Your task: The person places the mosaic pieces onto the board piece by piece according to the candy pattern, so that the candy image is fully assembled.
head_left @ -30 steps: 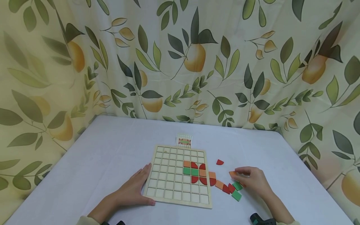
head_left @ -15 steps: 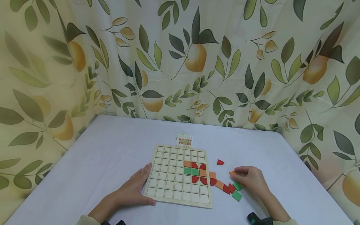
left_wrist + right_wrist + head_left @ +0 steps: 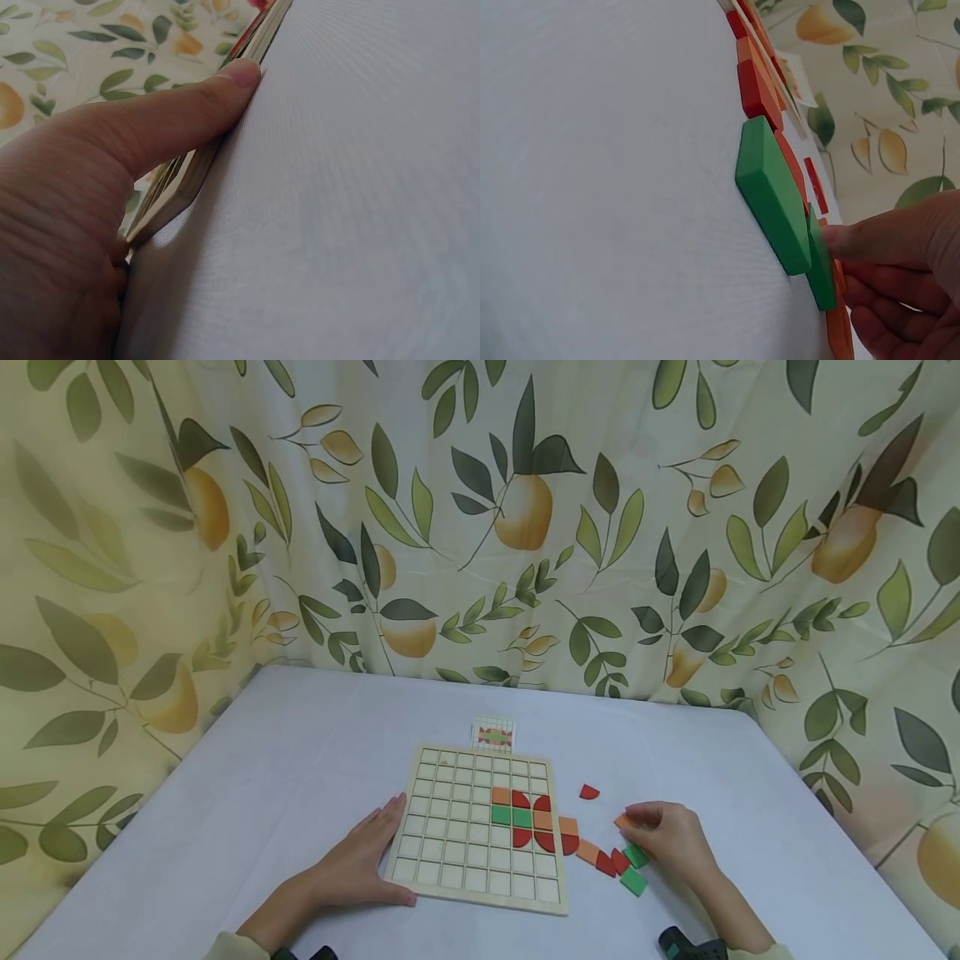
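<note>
In the head view, a wooden grid board lies on the table, some right-side cells filled with red, orange and green tiles. My left hand rests at its near left corner, fingers fairly straight along the left edge, thumb along the near edge; the left wrist view shows the thumb against the board's side. My right hand pinches an orange tile on the table, partly hidden by the fingers. Beside it lie two green tiles; the nearer green tile stands out in the right wrist view.
A small pattern card lies at the board's far edge. Loose red quarter-round and orange tiles trail from the board's right edge toward my right hand. One red quarter-round tile lies apart, farther back. A patterned curtain hangs behind the table.
My right wrist has shifted slightly left, while its fingers stay at the orange tile. My left hand and the board keep their places.
</note>
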`<move>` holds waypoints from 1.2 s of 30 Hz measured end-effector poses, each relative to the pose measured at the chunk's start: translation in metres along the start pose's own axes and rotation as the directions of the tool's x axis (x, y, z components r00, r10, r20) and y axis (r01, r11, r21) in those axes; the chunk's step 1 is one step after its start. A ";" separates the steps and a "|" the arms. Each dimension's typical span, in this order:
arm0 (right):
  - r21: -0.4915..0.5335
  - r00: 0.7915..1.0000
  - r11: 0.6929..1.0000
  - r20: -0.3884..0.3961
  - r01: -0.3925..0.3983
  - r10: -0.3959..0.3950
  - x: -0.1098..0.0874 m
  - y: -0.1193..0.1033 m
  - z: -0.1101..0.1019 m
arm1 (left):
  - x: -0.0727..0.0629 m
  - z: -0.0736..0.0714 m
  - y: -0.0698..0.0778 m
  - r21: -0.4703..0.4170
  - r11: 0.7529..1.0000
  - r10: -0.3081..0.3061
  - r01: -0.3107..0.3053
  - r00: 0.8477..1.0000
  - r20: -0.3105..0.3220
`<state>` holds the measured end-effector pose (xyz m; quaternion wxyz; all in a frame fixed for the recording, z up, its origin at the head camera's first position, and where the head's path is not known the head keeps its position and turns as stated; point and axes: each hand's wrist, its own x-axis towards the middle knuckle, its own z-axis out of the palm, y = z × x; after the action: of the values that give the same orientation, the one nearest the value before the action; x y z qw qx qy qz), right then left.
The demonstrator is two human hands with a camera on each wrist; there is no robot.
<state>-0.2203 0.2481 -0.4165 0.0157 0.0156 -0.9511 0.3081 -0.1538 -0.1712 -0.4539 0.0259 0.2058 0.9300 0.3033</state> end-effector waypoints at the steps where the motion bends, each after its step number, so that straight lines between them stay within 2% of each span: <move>1: 0.004 1.000 1.000 0.003 0.000 0.000 0.000 0.000 0.000 | 0.000 0.000 0.000 -0.001 1.000 0.001 -0.001 1.000 -0.001; 10: 0.076 0.999 0.997 0.040 0.033 -0.036 0.003 -0.012 0.004 | -0.001 -0.002 0.000 0.001 1.000 -0.005 0.005 1.000 -0.006; 17: 0.096 0.995 0.991 0.028 0.088 -0.091 0.006 -0.027 0.011 | -0.001 -0.002 0.001 -0.002 1.000 -0.010 0.010 1.000 -0.005; 24: 0.112 0.983 0.979 0.035 0.173 -0.178 0.006 -0.041 0.022 | 0.000 -0.001 0.000 -0.002 1.000 0.003 -0.003 1.000 -0.001; 31: 0.107 0.977 0.973 0.024 0.206 -0.210 0.005 -0.052 0.033 | 0.000 0.000 -0.001 -0.002 1.000 0.013 -0.013 1.000 0.001; 36: 0.127 0.966 0.959 0.035 0.252 -0.258 0.005 -0.059 0.038 | 0.000 0.000 -0.001 0.003 1.000 0.013 -0.013 1.000 -0.004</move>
<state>-0.2239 0.1778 -0.4120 0.0298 0.1468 -0.9207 0.3605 -0.1545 -0.1720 -0.4544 0.0218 0.2113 0.9292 0.3025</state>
